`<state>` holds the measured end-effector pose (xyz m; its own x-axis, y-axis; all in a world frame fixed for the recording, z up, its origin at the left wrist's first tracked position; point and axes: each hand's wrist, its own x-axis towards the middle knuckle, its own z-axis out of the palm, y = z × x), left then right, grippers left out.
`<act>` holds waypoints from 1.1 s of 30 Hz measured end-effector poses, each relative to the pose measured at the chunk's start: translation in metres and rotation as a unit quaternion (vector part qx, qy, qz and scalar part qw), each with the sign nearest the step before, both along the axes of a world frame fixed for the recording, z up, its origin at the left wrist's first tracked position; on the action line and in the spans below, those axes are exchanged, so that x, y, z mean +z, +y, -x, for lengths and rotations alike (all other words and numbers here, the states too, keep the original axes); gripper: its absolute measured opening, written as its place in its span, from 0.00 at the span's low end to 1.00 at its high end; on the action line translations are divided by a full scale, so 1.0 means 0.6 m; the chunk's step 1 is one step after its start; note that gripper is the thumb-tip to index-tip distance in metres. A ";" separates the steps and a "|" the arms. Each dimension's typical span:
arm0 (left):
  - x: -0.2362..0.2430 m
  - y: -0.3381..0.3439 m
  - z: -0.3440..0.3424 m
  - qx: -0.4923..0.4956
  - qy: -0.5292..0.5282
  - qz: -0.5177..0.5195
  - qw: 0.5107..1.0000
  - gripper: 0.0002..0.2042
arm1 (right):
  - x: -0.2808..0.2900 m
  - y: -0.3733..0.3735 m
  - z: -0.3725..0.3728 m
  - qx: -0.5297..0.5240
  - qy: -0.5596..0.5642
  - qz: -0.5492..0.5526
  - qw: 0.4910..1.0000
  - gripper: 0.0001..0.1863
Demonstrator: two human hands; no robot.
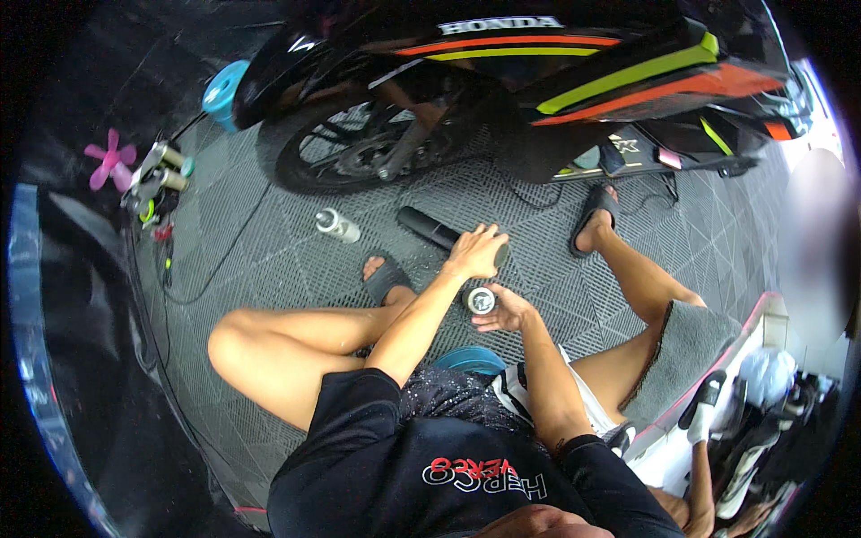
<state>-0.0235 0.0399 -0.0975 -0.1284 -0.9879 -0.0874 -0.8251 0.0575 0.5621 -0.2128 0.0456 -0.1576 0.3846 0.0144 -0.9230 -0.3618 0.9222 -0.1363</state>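
A long black cylindrical piece (pixel 423 224) lies diagonally on the grey grated mat. My left hand (pixel 477 251) has its fingers curled over a dark olive, round-ended object at this piece's near right end; whether the two are one item I cannot tell. Just below, my right hand (pixel 504 309) holds a round white-topped container (pixel 481 300), seen from above. A white bottle (pixel 338 225) stands to the left. A grey towel (pixel 682 354) is draped over my right knee, and something blue (pixel 468 359) is under me.
A black motorbike (pixel 538 81) spans the top. At left are a blue bucket (pixel 224 94), a pink fan (pixel 112 161), metal tools (pixel 163 170) and cables. A black wall sheet (pixel 81 314) hangs left. Another person's arm (pixel 700 475) shows at lower right.
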 end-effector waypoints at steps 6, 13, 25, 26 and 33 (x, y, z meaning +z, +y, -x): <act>-0.064 0.002 0.028 0.034 -0.051 -0.004 0.998 0.37 | -0.010 -0.031 0.050 0.010 0.017 0.041 0.999 0.24; -0.021 -0.001 -0.150 0.319 0.169 0.088 0.929 0.30 | 0.051 -0.092 0.046 -0.025 0.109 0.313 0.943 0.21; -0.060 0.216 -0.355 0.713 0.034 0.079 0.696 0.47 | -0.112 -0.232 0.074 -0.504 -0.141 -0.007 0.852 0.35; -0.075 0.234 -0.366 0.726 -0.004 0.091 0.681 0.36 | -0.113 -0.238 0.056 -0.528 -0.121 -0.032 0.840 0.37; 0.131 0.144 -0.365 0.421 0.065 0.037 0.904 0.27 | -0.045 -0.232 0.078 -0.529 -0.065 0.028 0.845 0.30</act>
<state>0.1954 0.1263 -0.0189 0.6673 -0.7427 -0.0558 -0.5212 -0.5193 0.6772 -0.2594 -0.0937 -0.1845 0.2517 -0.4439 -0.8600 0.6837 0.7105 -0.1666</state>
